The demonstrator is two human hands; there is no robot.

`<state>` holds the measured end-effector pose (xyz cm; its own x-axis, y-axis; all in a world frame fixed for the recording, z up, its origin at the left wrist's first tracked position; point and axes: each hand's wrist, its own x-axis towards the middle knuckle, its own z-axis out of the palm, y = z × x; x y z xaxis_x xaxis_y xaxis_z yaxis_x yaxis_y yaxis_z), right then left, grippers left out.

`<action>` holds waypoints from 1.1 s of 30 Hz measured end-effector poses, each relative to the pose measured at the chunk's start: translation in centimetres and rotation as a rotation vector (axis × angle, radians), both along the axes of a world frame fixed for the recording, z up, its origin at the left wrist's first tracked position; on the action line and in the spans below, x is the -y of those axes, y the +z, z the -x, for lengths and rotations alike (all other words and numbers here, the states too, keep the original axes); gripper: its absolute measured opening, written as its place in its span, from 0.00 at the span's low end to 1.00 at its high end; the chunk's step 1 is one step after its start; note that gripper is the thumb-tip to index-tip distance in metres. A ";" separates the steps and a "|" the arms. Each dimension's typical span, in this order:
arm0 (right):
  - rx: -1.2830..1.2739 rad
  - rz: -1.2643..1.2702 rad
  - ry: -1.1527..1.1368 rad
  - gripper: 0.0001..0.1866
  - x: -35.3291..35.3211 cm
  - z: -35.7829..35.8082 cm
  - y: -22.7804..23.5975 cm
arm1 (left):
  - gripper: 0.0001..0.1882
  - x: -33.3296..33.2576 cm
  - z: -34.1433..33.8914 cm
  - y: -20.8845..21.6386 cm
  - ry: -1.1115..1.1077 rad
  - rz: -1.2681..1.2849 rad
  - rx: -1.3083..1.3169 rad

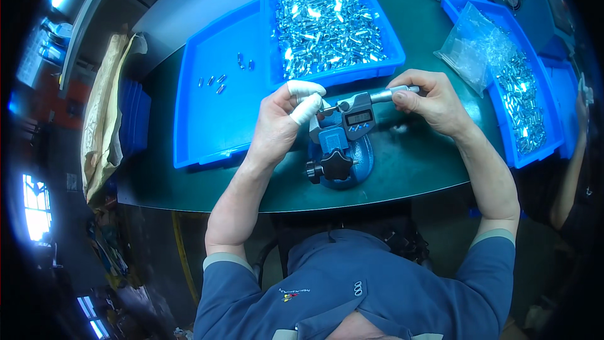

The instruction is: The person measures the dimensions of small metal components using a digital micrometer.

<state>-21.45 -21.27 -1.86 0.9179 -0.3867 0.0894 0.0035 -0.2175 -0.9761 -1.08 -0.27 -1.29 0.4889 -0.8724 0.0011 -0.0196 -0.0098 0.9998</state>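
A digital micrometer (357, 113) sits clamped in a blue stand (340, 151) with a black knob on the dark green table (415, 157). My left hand (283, 119), with white finger cots on thumb and forefinger, pinches a small metal part (323, 110) at the micrometer's jaws. My right hand (431, 101) grips the metal thimble (393, 92) at the micrometer's right end.
A blue tray (333, 22) heaped with several shiny metal parts stands behind the micrometer. A larger blue tray (207, 88) at left holds several loose parts. Another blue tray (525, 101) with parts and a clear plastic bag (475, 44) lies at right. Another person's arm (569, 170) shows at far right.
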 end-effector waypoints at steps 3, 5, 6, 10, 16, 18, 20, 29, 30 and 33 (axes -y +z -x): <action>0.002 0.002 -0.010 0.15 0.0 0.0 -0.2 | 0.11 0.0 0.1 0.0 0.006 -0.013 -0.016; 0.016 -0.012 -0.009 0.15 -0.1 0.0 -0.2 | 0.11 0.0 0.1 0.0 0.016 -0.014 -0.001; 0.005 -0.031 -0.009 0.15 -0.2 0.0 -0.2 | 0.11 -0.1 0.2 0.0 0.018 -0.014 0.000; 0.005 -0.081 -0.023 0.16 -0.3 0.0 -0.2 | 0.11 0.0 0.3 -0.1 0.020 -0.007 -0.007; 0.001 -0.066 -0.023 0.17 -0.2 -0.4 -0.4 | 0.10 0.0 0.0 -0.1 0.023 -0.009 -0.022; -0.003 -0.055 -0.022 0.17 -0.1 -0.6 -0.3 | 0.10 0.1 -0.2 -0.1 0.022 -0.009 -0.025; -0.008 -0.043 -0.026 0.17 0.0 -0.6 -0.3 | 0.10 0.2 -0.2 -0.2 0.027 -0.001 -0.010; -0.034 -0.017 -0.046 0.14 0.1 0.3 0.0 | 0.10 0.8 0.4 -0.8 0.048 -0.051 0.075; -0.039 -0.016 -0.031 0.13 0.1 0.6 0.0 | 0.11 0.8 0.7 -0.6 0.049 -0.041 0.100; 0.013 -0.002 0.050 0.14 -0.1 0.3 0.1 | 0.13 0.0 0.9 0.0 0.090 -0.026 0.114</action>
